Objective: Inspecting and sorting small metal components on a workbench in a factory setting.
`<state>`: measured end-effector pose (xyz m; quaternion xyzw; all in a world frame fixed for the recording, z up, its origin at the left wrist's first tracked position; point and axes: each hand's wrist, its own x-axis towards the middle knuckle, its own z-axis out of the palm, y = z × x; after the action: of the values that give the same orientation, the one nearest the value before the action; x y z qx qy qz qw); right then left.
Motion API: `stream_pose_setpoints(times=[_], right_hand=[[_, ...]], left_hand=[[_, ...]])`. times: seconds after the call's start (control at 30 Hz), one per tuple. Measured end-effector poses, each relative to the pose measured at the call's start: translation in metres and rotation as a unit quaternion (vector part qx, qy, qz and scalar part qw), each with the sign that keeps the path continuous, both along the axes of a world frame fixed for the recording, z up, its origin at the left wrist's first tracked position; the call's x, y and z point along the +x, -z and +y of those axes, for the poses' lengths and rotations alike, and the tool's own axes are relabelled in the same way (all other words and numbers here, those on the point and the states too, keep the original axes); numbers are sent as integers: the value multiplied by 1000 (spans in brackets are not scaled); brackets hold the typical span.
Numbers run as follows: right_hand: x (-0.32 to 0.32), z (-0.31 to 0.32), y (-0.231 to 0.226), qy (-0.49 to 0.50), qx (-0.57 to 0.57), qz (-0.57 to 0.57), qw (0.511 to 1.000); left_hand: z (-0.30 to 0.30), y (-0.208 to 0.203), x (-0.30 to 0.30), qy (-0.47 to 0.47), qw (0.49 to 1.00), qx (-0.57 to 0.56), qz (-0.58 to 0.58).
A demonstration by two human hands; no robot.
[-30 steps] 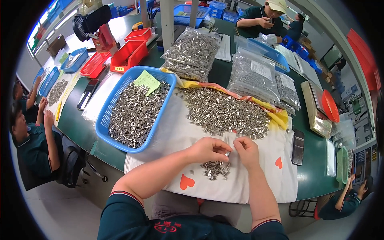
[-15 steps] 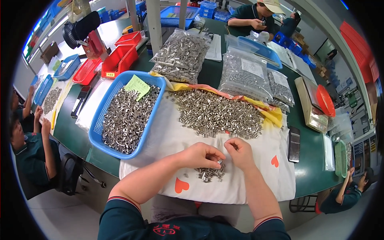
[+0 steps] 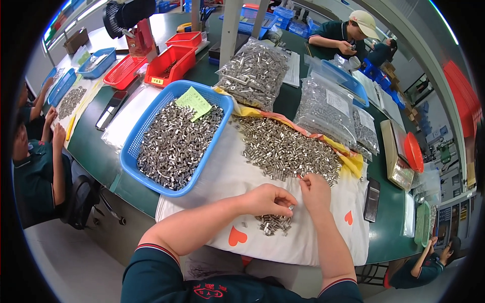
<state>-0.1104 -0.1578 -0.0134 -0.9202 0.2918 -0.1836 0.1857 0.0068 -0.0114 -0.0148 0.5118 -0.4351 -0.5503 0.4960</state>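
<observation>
My left hand (image 3: 270,199) is closed in a pinch, with a small shiny metal cylinder (image 3: 291,207) at its fingertips. Just beneath it, a little heap of the same cylinders (image 3: 273,225) lies on a white cloth (image 3: 212,217) printed with red hearts. My right hand (image 3: 316,193) reaches to the near edge of a large pile of metal cylinders (image 3: 283,146). Its thumb and finger are drawn together there; whatever they grip is too small to make out. Left of the pile stands a blue basket (image 3: 132,151) full of cylinders, a green paper slip (image 3: 194,103) on top.
Behind the pile runs a rolled yellow and red cloth edge (image 3: 283,119). Bulging clear bags of metal parts (image 3: 253,73) stand beyond. A dark phone-like case (image 3: 372,200) lies at right, red bins (image 3: 172,64) at back left. Other people sit left, right and across the table.
My right hand has moved away from my left hand, forward to the large pile's edge. My left hand keeps its pinch above the little heap. The whole view has shifted slightly.
</observation>
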Motion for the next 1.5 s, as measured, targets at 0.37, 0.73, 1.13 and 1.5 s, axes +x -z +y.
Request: stream_pose_setpoints(times=[0.37,0.73,1.13,1.5], right_hand=[[-9,-4,-1,-4,-74,53,996],[-18,16,-23,-34,427,-240,871],[-26,23,-15,-123,403,-171,891],[-23,41,-24,-112,188,-138,966]], left_hand=[[-1,5,-3,-34,999,-33,-8],[-4,7,13,-83,977,8,196],[-5,5,8,-76,985,5,154],[-4,6,4,-109,992,26,55]])
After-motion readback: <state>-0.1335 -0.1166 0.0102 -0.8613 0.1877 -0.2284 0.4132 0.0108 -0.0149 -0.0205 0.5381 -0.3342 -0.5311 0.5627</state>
